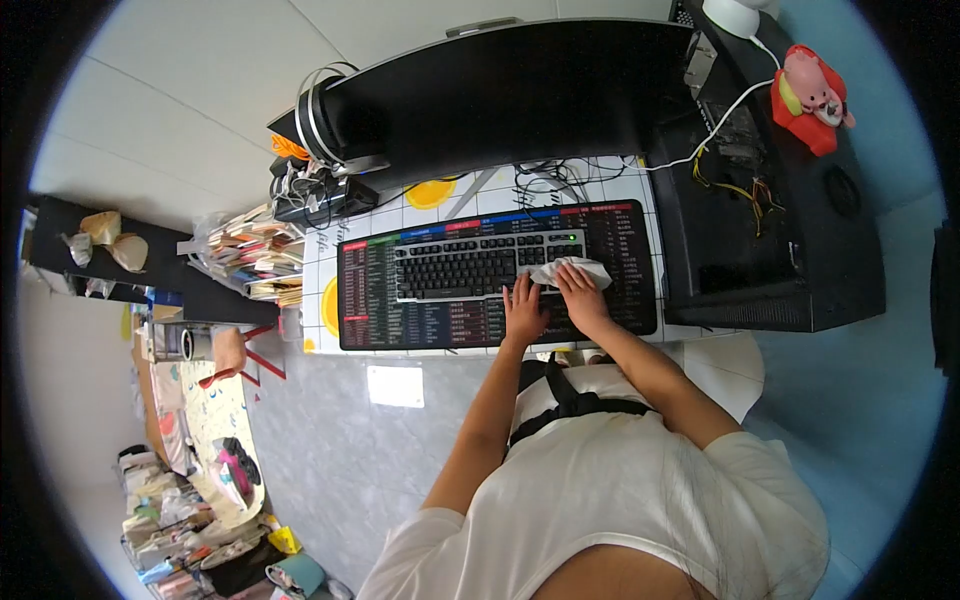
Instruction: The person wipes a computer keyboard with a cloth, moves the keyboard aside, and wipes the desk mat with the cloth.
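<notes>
A black keyboard with a silver frame (455, 272) lies on a dark printed desk mat (620, 300). My right hand (580, 290) rests on a crumpled white cloth or tissue (597, 268) over the keyboard's right end, its fingers pressed down on it. Just to the left, my left hand (524, 308) lies at the keyboard's lower edge, with its fingers spread and nothing visible in it. A small green light glows at the keyboard's upper right corner.
A wide black monitor (510, 100) stands behind the mat. At the right is a black computer case (770, 280) with loose cables and a pink figure in a red seat (812, 98). Headphones (320, 120), stacked papers (255, 255) and tangled cables (550, 180) surround the desk's left and back.
</notes>
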The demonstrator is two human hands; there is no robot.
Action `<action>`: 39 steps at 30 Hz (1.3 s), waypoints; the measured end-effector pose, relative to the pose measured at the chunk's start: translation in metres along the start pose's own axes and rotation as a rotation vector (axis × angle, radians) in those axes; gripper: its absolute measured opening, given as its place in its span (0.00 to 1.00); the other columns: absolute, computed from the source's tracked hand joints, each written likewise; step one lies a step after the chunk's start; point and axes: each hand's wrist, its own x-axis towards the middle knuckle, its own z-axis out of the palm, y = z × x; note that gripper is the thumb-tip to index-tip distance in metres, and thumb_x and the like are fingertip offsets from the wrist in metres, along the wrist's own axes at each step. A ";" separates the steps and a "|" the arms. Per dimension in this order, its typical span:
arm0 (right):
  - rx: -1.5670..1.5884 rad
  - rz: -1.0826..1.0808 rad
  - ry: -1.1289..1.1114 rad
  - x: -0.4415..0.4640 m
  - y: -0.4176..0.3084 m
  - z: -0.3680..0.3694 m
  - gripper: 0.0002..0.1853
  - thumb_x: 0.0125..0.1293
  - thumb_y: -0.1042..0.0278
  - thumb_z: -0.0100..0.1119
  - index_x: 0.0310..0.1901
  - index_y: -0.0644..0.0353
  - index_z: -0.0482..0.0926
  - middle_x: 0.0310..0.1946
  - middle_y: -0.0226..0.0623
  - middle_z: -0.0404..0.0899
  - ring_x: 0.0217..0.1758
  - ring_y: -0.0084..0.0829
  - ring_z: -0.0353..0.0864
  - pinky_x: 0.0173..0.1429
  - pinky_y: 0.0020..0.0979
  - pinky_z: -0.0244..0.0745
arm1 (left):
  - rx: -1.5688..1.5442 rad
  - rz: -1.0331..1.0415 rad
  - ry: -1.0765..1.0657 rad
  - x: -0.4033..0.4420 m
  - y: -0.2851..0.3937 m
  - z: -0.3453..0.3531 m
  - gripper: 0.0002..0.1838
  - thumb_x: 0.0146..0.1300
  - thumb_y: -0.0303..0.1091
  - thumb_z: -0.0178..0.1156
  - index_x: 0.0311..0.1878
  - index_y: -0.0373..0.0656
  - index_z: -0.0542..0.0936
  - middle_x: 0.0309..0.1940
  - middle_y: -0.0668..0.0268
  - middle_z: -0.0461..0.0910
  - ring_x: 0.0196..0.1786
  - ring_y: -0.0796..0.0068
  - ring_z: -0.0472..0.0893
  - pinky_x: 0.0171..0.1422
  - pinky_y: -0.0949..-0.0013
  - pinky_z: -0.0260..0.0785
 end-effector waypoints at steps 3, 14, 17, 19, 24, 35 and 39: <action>-0.063 -0.019 -0.074 0.005 0.005 0.002 0.22 0.60 0.70 0.41 0.58 0.62 0.62 0.61 0.37 0.58 0.66 0.31 0.51 0.69 0.33 0.44 | -0.002 0.003 0.023 0.000 0.001 0.003 0.36 0.43 0.38 0.62 0.57 0.44 0.60 0.66 0.59 0.45 0.68 0.59 0.45 0.67 0.47 0.32; -0.130 -0.031 -0.133 0.009 0.002 -0.008 0.25 0.60 0.68 0.40 0.60 0.61 0.57 0.61 0.36 0.59 0.65 0.31 0.54 0.69 0.32 0.43 | -0.006 0.010 0.009 -0.001 0.003 -0.002 0.37 0.44 0.37 0.61 0.59 0.45 0.58 0.65 0.58 0.44 0.68 0.58 0.44 0.67 0.45 0.30; -0.127 -0.105 -0.165 0.010 0.006 -0.010 0.24 0.60 0.67 0.42 0.59 0.59 0.60 0.58 0.35 0.63 0.62 0.32 0.58 0.68 0.33 0.46 | 0.009 -0.006 -0.022 -0.001 0.001 -0.002 0.38 0.44 0.37 0.62 0.59 0.45 0.57 0.66 0.58 0.44 0.68 0.58 0.44 0.67 0.46 0.30; -0.217 -0.195 -0.129 0.020 0.014 -0.006 0.23 0.59 0.67 0.42 0.57 0.59 0.62 0.54 0.34 0.66 0.59 0.33 0.61 0.67 0.34 0.47 | 0.001 -0.017 -0.025 0.000 0.003 -0.002 0.39 0.44 0.37 0.62 0.60 0.46 0.56 0.66 0.59 0.44 0.68 0.59 0.44 0.68 0.46 0.30; -0.176 -0.391 -0.059 0.036 0.019 -0.014 0.22 0.57 0.67 0.42 0.56 0.54 0.65 0.46 0.29 0.71 0.52 0.27 0.67 0.64 0.33 0.52 | -0.018 -0.012 -0.018 -0.002 0.002 -0.004 0.39 0.45 0.36 0.61 0.62 0.49 0.54 0.66 0.59 0.44 0.68 0.59 0.44 0.68 0.46 0.30; -0.280 -0.465 -0.192 0.040 0.020 -0.019 0.26 0.60 0.66 0.41 0.62 0.48 0.56 0.48 0.27 0.70 0.54 0.28 0.65 0.64 0.35 0.50 | -0.027 0.012 0.010 -0.002 0.000 0.000 0.41 0.44 0.37 0.60 0.63 0.51 0.53 0.66 0.59 0.44 0.68 0.58 0.44 0.68 0.48 0.29; -0.278 -0.453 -0.099 0.035 0.019 -0.015 0.26 0.59 0.66 0.41 0.61 0.49 0.57 0.47 0.26 0.71 0.54 0.28 0.65 0.64 0.35 0.51 | -0.032 -0.001 -0.010 -0.002 0.001 -0.003 0.41 0.45 0.38 0.60 0.63 0.50 0.53 0.66 0.58 0.45 0.68 0.58 0.44 0.68 0.47 0.29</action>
